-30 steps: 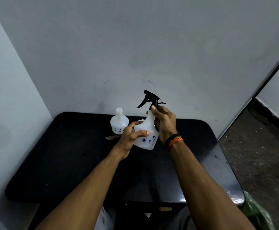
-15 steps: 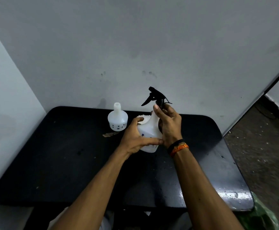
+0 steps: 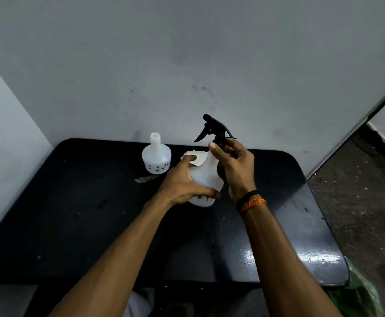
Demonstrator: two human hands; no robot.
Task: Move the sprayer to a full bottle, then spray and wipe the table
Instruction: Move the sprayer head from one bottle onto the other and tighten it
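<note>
Since the earlier frame we rotated the bottle (image 3: 206, 177); our left hand (image 3: 182, 183) clasped it steady while our right hand (image 3: 236, 163) gripped the sprayer (image 3: 214, 129) collar for twisting

No readable text anywhere; the bottles (image 3: 156, 156) bear only small dark printed motifs

Glossy black table (image 3: 278, 225), translucent white plastic bottles (image 3: 207, 177), matt black plastic sprayer (image 3: 214, 128).

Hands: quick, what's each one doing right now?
Left hand: closed around the white bottle.
Right hand: fingers closed on the black sprayer at the bottle's neck.
</note>
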